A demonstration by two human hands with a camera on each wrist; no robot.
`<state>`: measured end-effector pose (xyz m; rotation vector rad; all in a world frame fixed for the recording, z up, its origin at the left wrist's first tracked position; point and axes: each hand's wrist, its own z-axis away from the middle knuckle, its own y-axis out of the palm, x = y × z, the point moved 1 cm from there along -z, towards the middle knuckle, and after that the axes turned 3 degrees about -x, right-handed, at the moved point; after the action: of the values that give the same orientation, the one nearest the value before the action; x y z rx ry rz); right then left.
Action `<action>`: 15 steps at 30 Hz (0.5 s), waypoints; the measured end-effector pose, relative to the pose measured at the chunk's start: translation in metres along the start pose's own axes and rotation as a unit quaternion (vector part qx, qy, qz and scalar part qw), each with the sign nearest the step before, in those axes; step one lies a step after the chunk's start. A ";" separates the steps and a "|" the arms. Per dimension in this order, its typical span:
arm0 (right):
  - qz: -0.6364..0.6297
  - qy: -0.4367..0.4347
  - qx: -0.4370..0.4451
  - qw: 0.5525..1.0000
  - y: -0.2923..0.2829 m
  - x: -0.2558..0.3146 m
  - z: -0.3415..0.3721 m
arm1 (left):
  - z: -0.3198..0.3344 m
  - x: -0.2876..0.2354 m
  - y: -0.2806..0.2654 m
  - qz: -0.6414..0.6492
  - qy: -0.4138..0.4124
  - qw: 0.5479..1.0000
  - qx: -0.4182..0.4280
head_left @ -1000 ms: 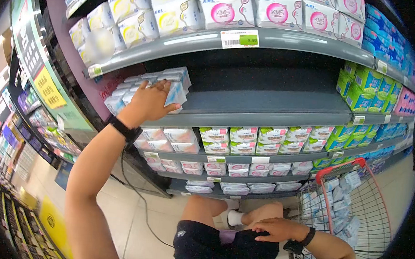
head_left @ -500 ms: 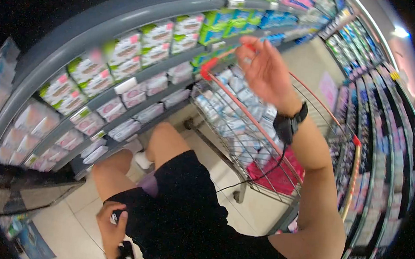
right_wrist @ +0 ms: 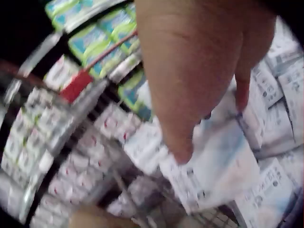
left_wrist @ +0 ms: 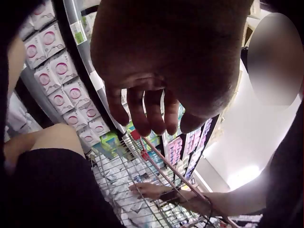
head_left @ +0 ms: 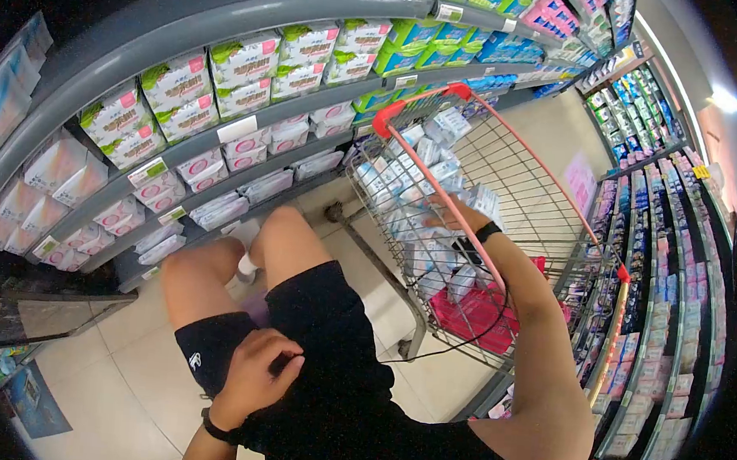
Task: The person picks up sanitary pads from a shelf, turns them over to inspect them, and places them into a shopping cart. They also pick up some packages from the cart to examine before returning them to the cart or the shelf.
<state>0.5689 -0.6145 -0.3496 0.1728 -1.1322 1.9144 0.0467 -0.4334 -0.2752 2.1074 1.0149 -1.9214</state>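
White packs with blue print (head_left: 389, 184) fill part of a wire shopping cart (head_left: 457, 89). The right hand (head_left: 463, 217) is down among them; the right wrist view shows its thumb and a finger (right_wrist: 241, 95) at two sides of one white pack (right_wrist: 223, 164), gripping it, with the other fingers hidden. My left hand (head_left: 260, 372) hangs loosely curled and empty over the dark shorts, fingers bent in the left wrist view (left_wrist: 164, 71). Similar pale packs (head_left: 6, 98) stand on the shelf at far left.
Lower shelves carry green-and-white packs (head_left: 177, 93) and pink-marked packs (head_left: 202, 167). A pink-red item (head_left: 475, 314) lies in the cart's near end. The person's bent knees are between shelf and cart. More stocked shelves (head_left: 663, 293) line the right side. A cable hangs by the cart.
The view has swung right from the shelf toward the cart. The left hand has left the shelf packs and dropped to the lap. The right hand, raised above the cart, has lowered onto its packs.
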 end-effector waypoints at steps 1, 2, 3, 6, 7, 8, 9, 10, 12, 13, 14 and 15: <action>0.060 -0.004 0.019 0.998 0.008 0.005 -0.003 | -0.002 -0.002 0.000 -0.006 0.005 1.000 -0.002; 0.107 -0.007 0.032 0.994 0.014 0.010 -0.003 | -0.002 -0.001 0.002 0.004 0.006 1.000 -0.007; 0.141 -0.007 0.040 0.989 0.018 0.014 -0.003 | -0.002 0.002 0.005 0.015 -0.008 1.000 -0.004; 0.188 -0.020 0.042 0.981 0.018 0.021 0.002 | 0.004 0.010 0.020 0.046 -0.027 0.999 0.002; 0.194 -0.026 0.037 0.980 0.013 0.024 0.003 | 0.005 0.013 0.027 0.048 -0.016 0.999 0.002; 0.191 -0.034 0.029 0.980 0.008 0.028 0.005 | 0.007 0.015 0.031 0.049 -0.008 0.999 -0.002; 0.180 -0.039 0.014 0.983 -0.004 0.035 0.009 | 0.007 0.013 0.033 0.043 -0.005 0.999 -0.001; 0.151 -0.042 -0.007 0.988 -0.015 0.043 0.014 | 0.006 0.010 0.034 0.037 -0.002 0.999 -0.001; -0.112 -0.064 -0.078 0.988 -0.032 -0.005 0.007 | 0.006 0.009 0.035 0.024 0.005 1.000 -0.004; -0.104 -0.028 -0.168 0.980 -0.049 0.018 0.019 | 0.007 0.009 0.033 0.020 -0.002 1.000 0.010; -0.184 -0.011 -0.230 0.956 -0.063 0.041 0.036 | 0.007 0.009 0.030 0.016 -0.008 1.000 0.024; -0.334 -0.013 -0.223 0.916 -0.076 0.052 0.043 | 0.006 0.010 0.027 0.012 -0.011 0.999 0.040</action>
<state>0.5810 -0.6004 -0.2491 0.2882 -1.2891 1.0286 0.0555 -0.4534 -0.2946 2.1245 0.9210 -2.0009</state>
